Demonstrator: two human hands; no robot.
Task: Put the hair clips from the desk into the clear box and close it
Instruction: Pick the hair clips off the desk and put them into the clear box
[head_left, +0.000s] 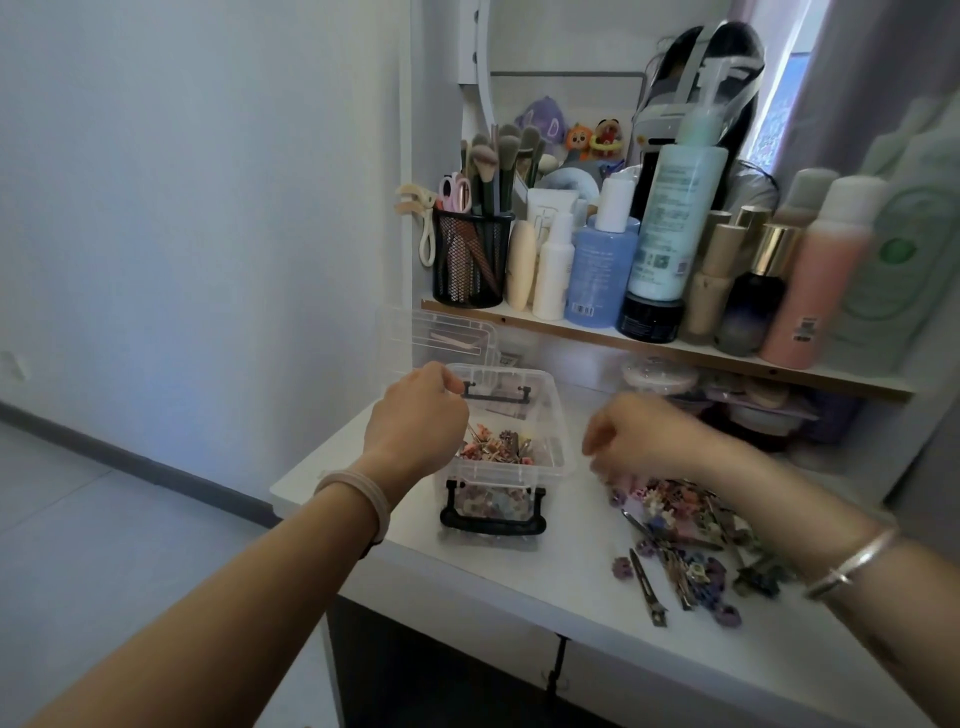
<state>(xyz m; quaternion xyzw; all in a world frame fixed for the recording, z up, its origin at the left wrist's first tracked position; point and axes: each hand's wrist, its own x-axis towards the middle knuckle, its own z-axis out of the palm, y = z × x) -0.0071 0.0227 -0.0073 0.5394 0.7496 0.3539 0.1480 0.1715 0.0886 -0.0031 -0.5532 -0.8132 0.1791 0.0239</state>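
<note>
The clear box (550, 410) stands open on the white desk (524, 577), with black latches on its near and far ends and several hair clips (496, 447) inside. My left hand (415, 415) hovers over the box's left side with its fingers curled; whether it holds anything is hidden. My right hand (634, 436) is blurred, just right of the box, fingers curled downward above a pile of hair clips (685, 535) on the desk. The clear lid (441, 335) leans behind the box.
A shelf (675, 348) above the desk carries several bottles, and a black mesh cup (470, 260) holds brushes and scissors. Small items sit under the shelf at the back right. The desk's left edge drops to the floor.
</note>
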